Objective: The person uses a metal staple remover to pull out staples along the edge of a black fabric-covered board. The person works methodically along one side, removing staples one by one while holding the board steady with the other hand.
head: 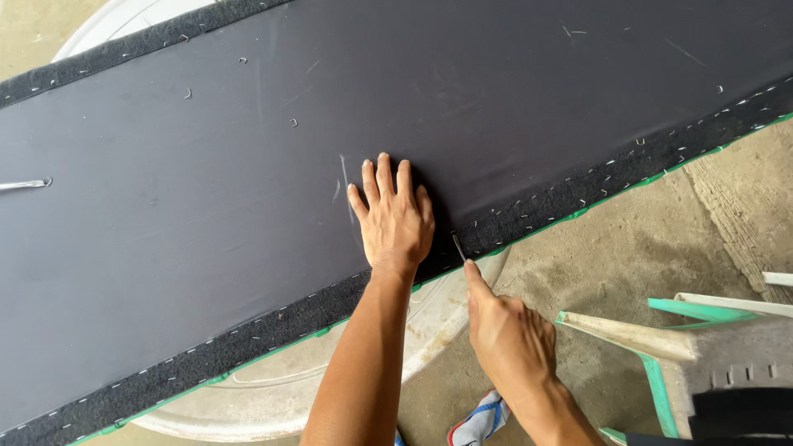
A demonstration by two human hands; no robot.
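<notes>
A long black fabric-covered panel (206, 215) lies slanted across the view, with a rough black strip (578, 194) stapled along its near edge and a green rim under it. My left hand (392, 219) presses flat on the black fabric, fingers spread. My right hand (508, 339) is closed around a thin metal tool (458, 246), index finger stretched along it. The tool's tip touches the stapled strip just right of my left hand.
A white round plastic table (273, 396) supports the panel. A green and white plastic chair (702, 347) stands at the lower right on the concrete floor (628, 248). Loose staples dot the fabric. A metal tool (25, 184) lies at the far left.
</notes>
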